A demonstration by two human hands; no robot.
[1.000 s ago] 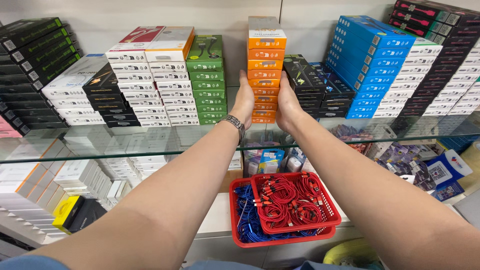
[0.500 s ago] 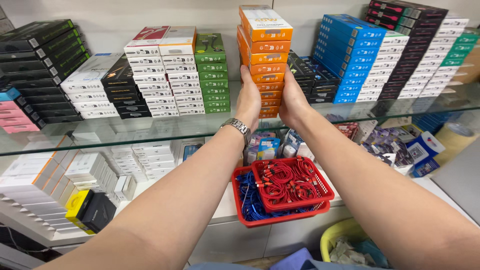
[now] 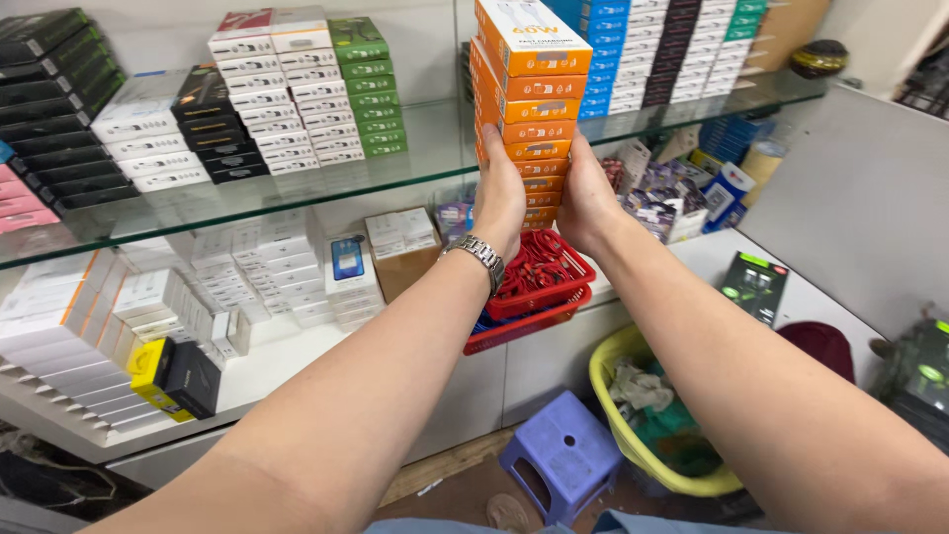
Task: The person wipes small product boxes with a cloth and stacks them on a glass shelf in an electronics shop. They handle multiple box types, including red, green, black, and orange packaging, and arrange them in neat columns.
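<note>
Head view looks down my two bare arms at a tall stack of orange boxes [image 3: 522, 109], which I hold clear of the glass shelf [image 3: 415, 173], out in front of its front edge and tilted a little so the top box shows its lid. My left hand [image 3: 499, 193] presses flat against the left side of the stack near its bottom, fingers straight and pointing up, a metal watch [image 3: 477, 255] on the wrist. My right hand [image 3: 585, 198] does the same on the right side, palm in, so the stack is squeezed between the two open palms rather than gripped by curled fingers. On the glass shelf behind the stack stand rows of other boxes: white and green ones [image 3: 306, 89] toward the middle, black ones [image 3: 49, 89] at the left end, blue and dark ones [image 3: 652, 49] at the right end. Below my wrists, at the front edge of the white counter [image 3: 277, 366], sit two red baskets [image 3: 539, 287], one stacked on the other, with red cables in the top one. On the floor under the counter I see a purple stool [image 3: 563, 460] just beside a yellow tub [image 3: 652, 425] of rags.
</note>
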